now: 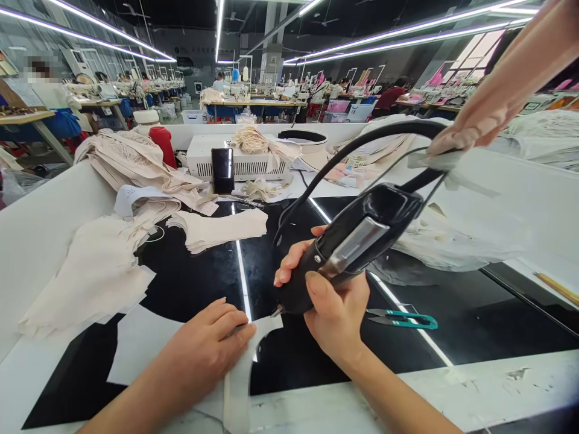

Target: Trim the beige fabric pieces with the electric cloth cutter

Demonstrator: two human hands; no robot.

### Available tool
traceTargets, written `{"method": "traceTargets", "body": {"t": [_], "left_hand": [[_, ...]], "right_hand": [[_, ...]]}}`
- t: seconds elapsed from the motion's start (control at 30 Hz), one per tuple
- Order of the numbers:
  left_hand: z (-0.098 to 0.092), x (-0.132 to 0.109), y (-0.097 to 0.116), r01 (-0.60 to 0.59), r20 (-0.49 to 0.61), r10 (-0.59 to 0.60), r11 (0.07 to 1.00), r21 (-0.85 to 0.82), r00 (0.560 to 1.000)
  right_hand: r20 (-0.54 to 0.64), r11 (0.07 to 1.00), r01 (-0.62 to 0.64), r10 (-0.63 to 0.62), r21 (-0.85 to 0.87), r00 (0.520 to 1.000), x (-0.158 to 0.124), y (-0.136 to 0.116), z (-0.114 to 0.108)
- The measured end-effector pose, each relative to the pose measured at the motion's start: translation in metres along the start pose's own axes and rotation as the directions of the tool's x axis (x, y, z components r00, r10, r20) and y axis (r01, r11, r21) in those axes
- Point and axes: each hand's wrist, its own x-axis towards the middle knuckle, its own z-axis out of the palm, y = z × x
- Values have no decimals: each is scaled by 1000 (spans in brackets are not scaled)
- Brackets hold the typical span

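My right hand is wrapped round a black corded handheld tool with a silver plate along its side. Its thin metal tip points down and left, at the edge of a pale fabric piece. Flat on that piece rests my left hand, fingers stretched out and close together, a little left of the tip. Part of the fabric is hidden under this hand. A thick black cable arches from the tool's upper end, where a pale pinkish band or arm reaches in; I cannot tell which.
Teal thread snips lie right of my right hand on the glossy black tabletop. Stacked fabric pieces and a larger pile lie left. Behind stand a phone, a white vented box and a red bottle.
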Motion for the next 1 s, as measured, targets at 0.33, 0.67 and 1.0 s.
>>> {"method": "traceTargets", "body": {"t": [0.33, 0.67, 1.0], "left_hand": [[-2, 1, -2, -23, -15, 24, 999, 28, 1000], [-1, -1, -1, -11, -17, 11, 1000, 21, 1000], [2, -5, -3, 5, 9, -5, 1000, -3, 1000]], "right_hand": [[33, 999, -14, 12, 47, 999, -12, -4, 5], [26, 999, -8, 7, 40, 1000, -10, -7, 2], [1, 1000, 3, -3, -4, 1000, -10, -6, -3]]}}
